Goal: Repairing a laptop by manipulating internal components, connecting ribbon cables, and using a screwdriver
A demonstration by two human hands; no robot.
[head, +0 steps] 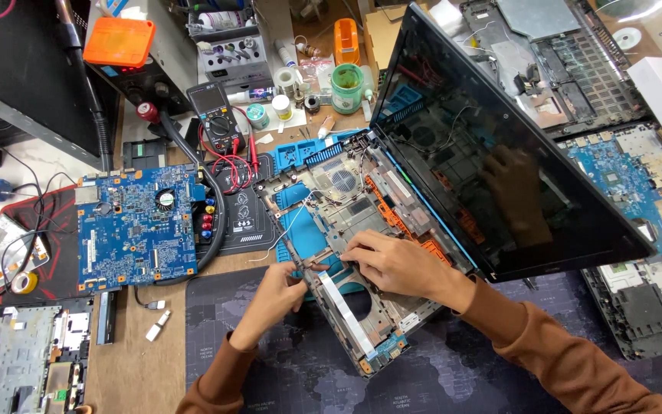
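An opened laptop base (362, 222) lies gutted on the bench, its dark screen (499, 146) tilted up to the right. My left hand (277, 295) pinches at the base's near-left edge, by a small part at the end of a white flat ribbon cable (346, 310). My right hand (396, 264) rests on the base's middle, fingers bent down onto the frame beside the orange strip. What the fingertips of each hand grip is too small to tell. Both arms wear brown sleeves.
A blue circuit board (138, 226) lies to the left on a red mat. A multimeter (214, 115) with red leads, a green jar (347, 86) and tool racks stand at the back. More dismantled laptops (637, 192) crowd the right; another chassis (24, 360) sits bottom left.
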